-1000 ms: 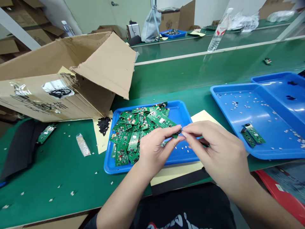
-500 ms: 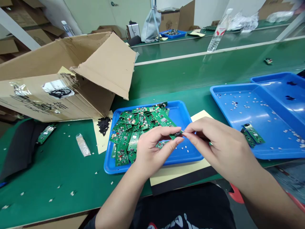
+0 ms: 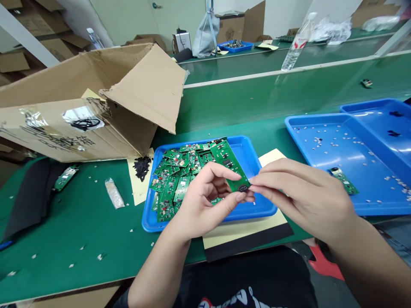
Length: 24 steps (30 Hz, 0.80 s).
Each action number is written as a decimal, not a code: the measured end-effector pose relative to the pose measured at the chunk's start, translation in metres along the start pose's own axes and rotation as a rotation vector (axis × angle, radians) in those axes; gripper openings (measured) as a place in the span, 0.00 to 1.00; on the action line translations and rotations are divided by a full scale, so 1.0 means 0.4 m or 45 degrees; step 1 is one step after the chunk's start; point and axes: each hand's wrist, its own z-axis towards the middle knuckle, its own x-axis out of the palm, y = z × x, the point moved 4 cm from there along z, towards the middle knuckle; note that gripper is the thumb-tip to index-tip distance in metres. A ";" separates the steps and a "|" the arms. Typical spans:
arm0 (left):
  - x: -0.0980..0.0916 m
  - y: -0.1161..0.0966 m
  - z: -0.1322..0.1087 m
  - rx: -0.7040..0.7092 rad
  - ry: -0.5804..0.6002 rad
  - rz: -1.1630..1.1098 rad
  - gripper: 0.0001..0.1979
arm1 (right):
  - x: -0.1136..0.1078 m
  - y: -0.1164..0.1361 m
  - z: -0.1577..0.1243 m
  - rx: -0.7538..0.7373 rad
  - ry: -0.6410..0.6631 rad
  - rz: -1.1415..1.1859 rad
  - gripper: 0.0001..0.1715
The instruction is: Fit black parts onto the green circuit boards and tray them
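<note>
My left hand [image 3: 208, 199] grips a green circuit board [image 3: 229, 160] by its near end, thumb and forefinger on its edges. The board is tilted over a blue tray [image 3: 149, 220], and a black-rimmed oval connector shows at its near end. At the board's right corner, my right hand [image 3: 298, 194] has thumb and forefinger pinched together. A tiny pale spot shows at those fingertips; what they hold is too small to make out. Beneath and left of the hands, a pile of circuit boards [image 3: 171, 184] fills the tray's left side.
On the right, a second blue tray [image 3: 321, 158] holds white scraps and a circuit board [image 3: 345, 179]. A large open cardboard box [image 3: 138, 90] stands at the left. Small black pieces [image 3: 141, 167] lie on yellow paper beside the pile. A water bottle [image 3: 297, 45] stands behind.
The held board has turned in my left hand, so more of its face and the connector show. My right hand stays pinched at its corner. The view has shifted slightly.
</note>
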 end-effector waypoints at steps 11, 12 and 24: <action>-0.004 -0.019 0.006 0.128 -0.036 -0.025 0.03 | -0.015 0.008 0.008 0.119 0.002 0.078 0.05; -0.004 -0.019 0.007 0.133 -0.021 -0.036 0.03 | -0.014 0.011 0.010 0.105 0.007 0.059 0.05; -0.002 -0.002 0.026 0.380 -0.188 0.097 0.08 | 0.002 0.024 0.009 0.136 -0.175 -0.068 0.07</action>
